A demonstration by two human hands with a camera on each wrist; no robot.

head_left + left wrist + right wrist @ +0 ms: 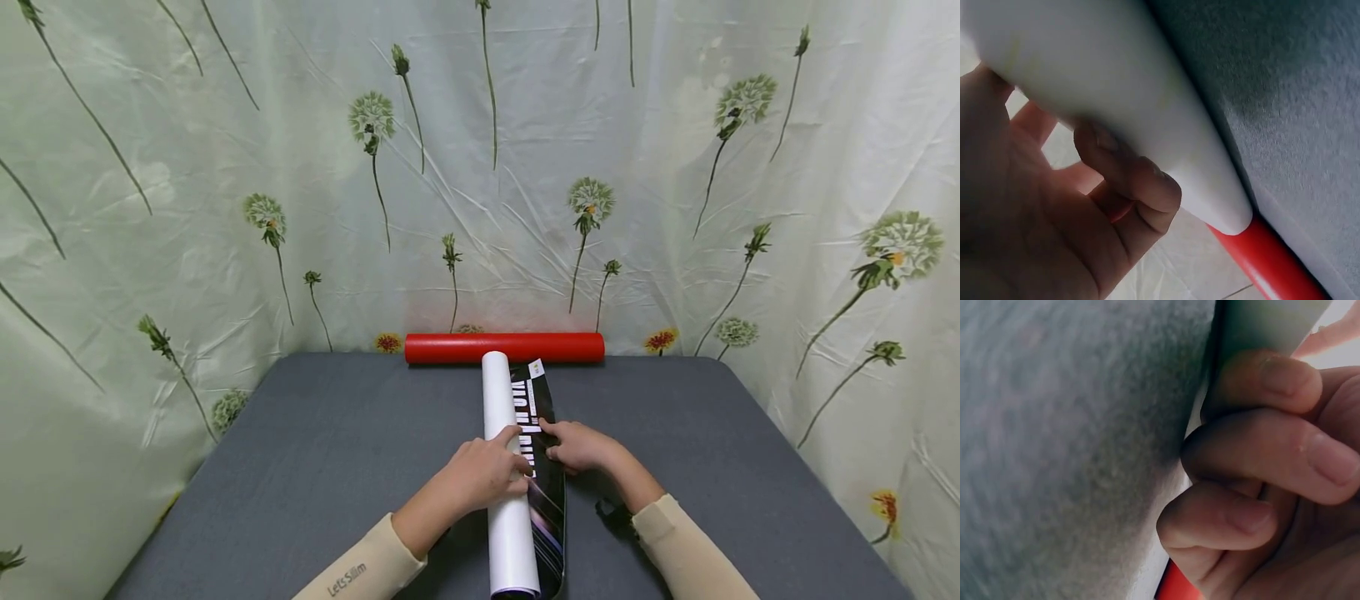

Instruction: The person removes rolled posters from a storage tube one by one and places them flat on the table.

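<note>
A partly rolled poster (512, 542), white on the outside, lies lengthwise on the grey table. Its unrolled strip, dark with white lettering (527, 429), shows along the right of the roll. My left hand (483, 473) lies across the roll, its fingers bent over the right side; in the left wrist view bent fingers (1147, 184) touch the white surface. At the strip's right edge my right hand (585, 447) pinches the poster between thumb and fingers. The right wrist view shows its other fingers (1247, 447) curled close to the table; the pinch itself is hidden there.
A red tube (555, 347) lies crosswise at the table's far edge, just beyond the roll's far end. The grey table (360, 433) extends to both sides. Behind it hangs a pale curtain (495, 208) with a dandelion print. A small dark object (615, 512) shows beneath my right wrist.
</note>
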